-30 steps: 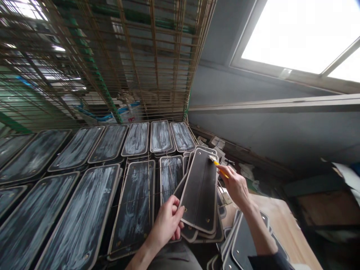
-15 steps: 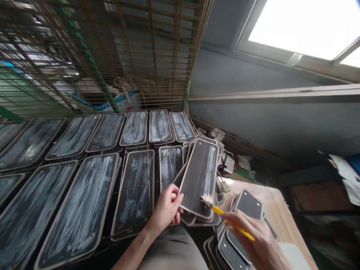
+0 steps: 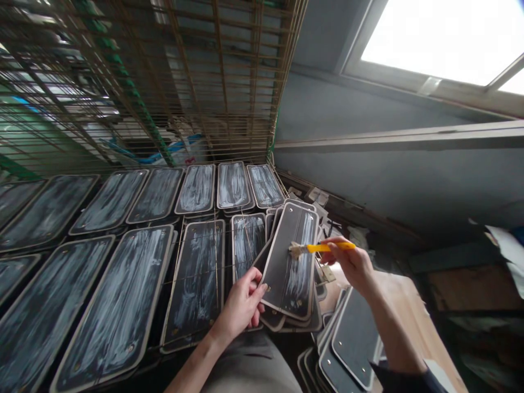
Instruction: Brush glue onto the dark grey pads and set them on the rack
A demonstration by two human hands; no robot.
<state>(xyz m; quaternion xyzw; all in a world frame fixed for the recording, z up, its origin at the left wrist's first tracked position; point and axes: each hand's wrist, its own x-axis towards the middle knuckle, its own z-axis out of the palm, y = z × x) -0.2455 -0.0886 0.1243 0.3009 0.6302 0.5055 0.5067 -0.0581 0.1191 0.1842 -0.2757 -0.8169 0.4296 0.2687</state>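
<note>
Dark rounded panel (image 3: 283, 275) | slanted atop pile (image 3: 317, 319) | right half white-streaked | yellow-handled brush (image 3: 321, 248) | bristles against panel

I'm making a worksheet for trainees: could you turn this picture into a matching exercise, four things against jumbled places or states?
Column 1
1. Left hand
2. Right hand
3. Brush bristles
4. Window

Column 2
A. Bright white, at upper right
B. Gripping a yellow handle
C. Over the face of the half-streaked panel
D. At the lower left edge of the half-streaked panel

Pairs: 1-D, 2-B, 3-C, 4-A
</note>
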